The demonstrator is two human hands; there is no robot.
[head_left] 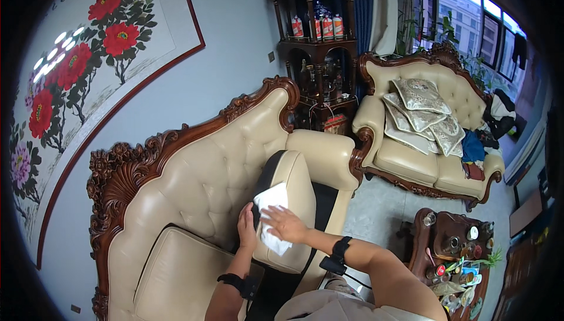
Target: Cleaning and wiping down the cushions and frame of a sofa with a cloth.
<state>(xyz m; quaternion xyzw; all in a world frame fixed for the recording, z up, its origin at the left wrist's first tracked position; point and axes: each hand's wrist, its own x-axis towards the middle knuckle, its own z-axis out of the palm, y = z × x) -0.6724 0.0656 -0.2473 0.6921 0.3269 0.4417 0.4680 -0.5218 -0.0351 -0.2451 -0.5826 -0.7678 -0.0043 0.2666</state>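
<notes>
On the long cream leather sofa with its carved dark wooden frame (pixel 194 186), near the padded cream armrest (pixel 320 147), a thick cream leather seat cushion with a black underside (pixel 301 191) stands tipped up on its edge, with part of the black seat base (pixel 324 203) bare beside it. The white, soft-looking cloth (pixel 274 196) lies against the cushion's side, spanning its near edge and part of the cream face.

The right hand (pixel 285 224) lies flat on the cloth with fingers spread, pressing rather than clamping it. The left hand (pixel 247 227) is at the black side, its fingers straight and not curled around anything; it seems to brace the cushion, though its palm side is hidden, so firm contact cannot be told.

Wiping appears to be the step in hand. Doing it well calls for a steady left hand, so the upright cushion does not tip, and even pressure from the right palm, with strokes following the cushion's length and reaching into the seam.

The cushion's long axis runs roughly up and down the view; its cream face points right and its black underside left. The cloth's longer direction also runs roughly up and down, its upper corner leaning right.
</notes>
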